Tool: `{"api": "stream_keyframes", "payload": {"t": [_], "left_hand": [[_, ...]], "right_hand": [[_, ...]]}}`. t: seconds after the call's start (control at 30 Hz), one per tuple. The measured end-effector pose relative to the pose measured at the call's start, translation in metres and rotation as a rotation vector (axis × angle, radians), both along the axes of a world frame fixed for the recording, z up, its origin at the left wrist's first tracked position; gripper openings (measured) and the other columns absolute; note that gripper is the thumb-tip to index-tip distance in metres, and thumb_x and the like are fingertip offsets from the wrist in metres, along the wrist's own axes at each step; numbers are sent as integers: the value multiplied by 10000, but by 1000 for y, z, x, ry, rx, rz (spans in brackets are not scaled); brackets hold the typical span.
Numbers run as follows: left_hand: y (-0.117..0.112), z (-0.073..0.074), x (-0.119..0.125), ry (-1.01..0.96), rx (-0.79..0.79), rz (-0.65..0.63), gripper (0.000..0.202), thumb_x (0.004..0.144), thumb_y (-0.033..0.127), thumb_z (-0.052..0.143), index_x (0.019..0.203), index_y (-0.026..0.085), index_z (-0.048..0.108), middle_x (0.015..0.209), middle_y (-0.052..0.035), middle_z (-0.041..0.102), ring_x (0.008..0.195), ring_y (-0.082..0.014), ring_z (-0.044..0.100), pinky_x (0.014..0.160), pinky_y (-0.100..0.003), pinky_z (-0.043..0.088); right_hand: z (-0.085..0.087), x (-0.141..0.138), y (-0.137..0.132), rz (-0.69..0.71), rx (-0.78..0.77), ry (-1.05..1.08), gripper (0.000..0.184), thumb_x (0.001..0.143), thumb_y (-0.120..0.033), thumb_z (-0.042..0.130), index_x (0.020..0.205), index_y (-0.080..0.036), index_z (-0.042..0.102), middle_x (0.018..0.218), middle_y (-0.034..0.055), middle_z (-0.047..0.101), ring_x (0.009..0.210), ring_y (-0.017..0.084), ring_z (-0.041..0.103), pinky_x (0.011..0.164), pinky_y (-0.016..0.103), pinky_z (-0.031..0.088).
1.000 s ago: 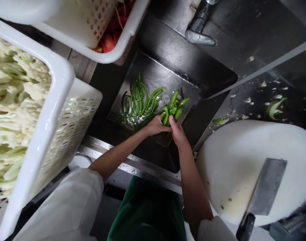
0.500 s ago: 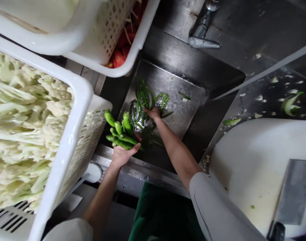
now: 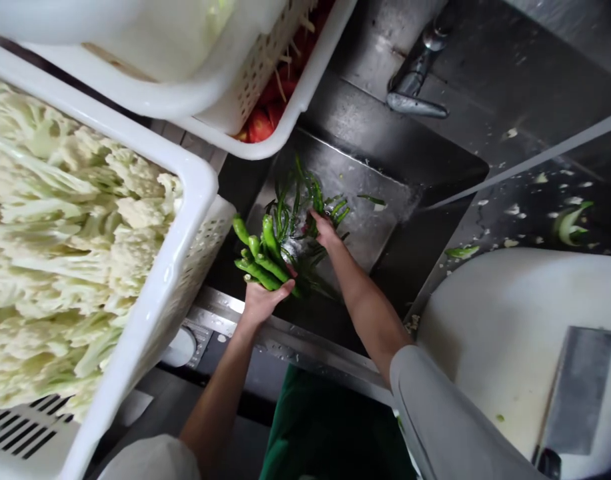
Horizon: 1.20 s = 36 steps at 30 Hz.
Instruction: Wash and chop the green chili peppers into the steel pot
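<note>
My left hand (image 3: 263, 301) is closed round a bunch of green peppers (image 3: 259, 259) and holds it over the near left part of a steel sink (image 3: 380, 220). My right hand (image 3: 323, 230) reaches down into the sink, its fingers on a loose pile of thin green chillies (image 3: 298, 207) lying on the wet bottom. Whether those fingers grip any chilli is hidden by the pile.
A white basket of cauliflower (image 3: 75, 220) stands at the left, another white basket with tomatoes (image 3: 265, 120) behind the sink. A tap (image 3: 415, 100) hangs over the sink's far side. At the right lies a white cutting board (image 3: 510, 333) with a cleaver (image 3: 570, 393). Vegetable scraps (image 3: 570, 223) litter the counter.
One second ago both hands held the pepper bunch over the sink's middle. The left hand has carried it to the near left; the right hand has gone down to the thin chillies.
</note>
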<state>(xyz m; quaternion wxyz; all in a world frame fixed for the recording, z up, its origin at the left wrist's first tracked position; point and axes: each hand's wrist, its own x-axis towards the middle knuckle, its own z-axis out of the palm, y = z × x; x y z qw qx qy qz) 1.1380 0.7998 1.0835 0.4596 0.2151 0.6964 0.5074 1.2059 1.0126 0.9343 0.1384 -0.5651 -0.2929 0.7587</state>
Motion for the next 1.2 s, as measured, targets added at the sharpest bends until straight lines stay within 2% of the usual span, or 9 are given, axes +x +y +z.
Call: {"api": "stream_keyframes", "payload": {"t": [0.13,0.3,0.53,0.63,0.73,0.83,0.97,1.07,1.2], "left_hand": [[3,-5,3,3,-18,-19,321,727,436,789,881,162,720,885,-63,740,876,-225,704,845,-340,587],[21,-3,3,-59,53,-6,342,692,420,798,893,152,730,936,-83,755,880,-228,716,858,-345,581],[58,42,23,172,232,-256,319,645,418,819,859,209,709,888,-61,757,921,-262,708,946,-418,562],[66,65,42,200,401,-348,375,649,447,821,937,237,702,972,-72,752,1054,-288,681,1041,-447,508],[69,78,62,167,367,-392,374,674,486,798,929,236,684,935,-69,743,956,-281,693,948,-453,546],[70,78,77,138,296,-425,322,715,472,769,882,218,663,895,-73,740,846,-249,685,844,-419,563],[80,61,82,93,277,-576,333,650,355,791,879,166,640,813,-41,708,731,-178,633,728,-306,536],[95,32,81,18,205,-638,316,600,306,773,827,153,615,742,10,648,659,-129,573,635,-237,483],[113,-25,79,-17,66,-758,240,589,289,733,759,159,625,681,37,597,617,-119,537,576,-226,430]], "right_hand": [[26,9,0,-170,-117,82,123,993,-190,538,873,-200,568,615,-63,635,555,104,609,640,263,573],[104,56,-12,-80,-31,129,129,884,-267,729,840,-190,636,767,-15,710,616,105,630,606,249,572],[231,112,-41,158,-13,92,276,711,-379,850,803,-181,682,700,-8,686,502,102,561,397,213,429],[271,122,-53,223,35,101,322,721,-446,843,826,-203,659,562,-49,583,428,105,495,333,210,381],[297,133,-55,228,73,102,304,786,-451,804,808,-214,615,510,-71,508,392,90,437,310,188,363],[302,148,-50,197,-99,147,314,909,-390,683,713,-200,528,490,-72,450,375,58,366,297,141,291],[270,168,-54,131,-300,-14,353,1006,-234,475,657,-182,481,446,-67,396,344,41,304,290,115,203],[231,180,-71,24,-238,-115,336,1005,-161,422,678,-169,499,445,-70,405,335,33,315,314,105,249],[177,187,-90,-63,-214,-175,261,988,-173,448,754,-151,563,526,-20,537,383,48,423,379,122,369]]}}
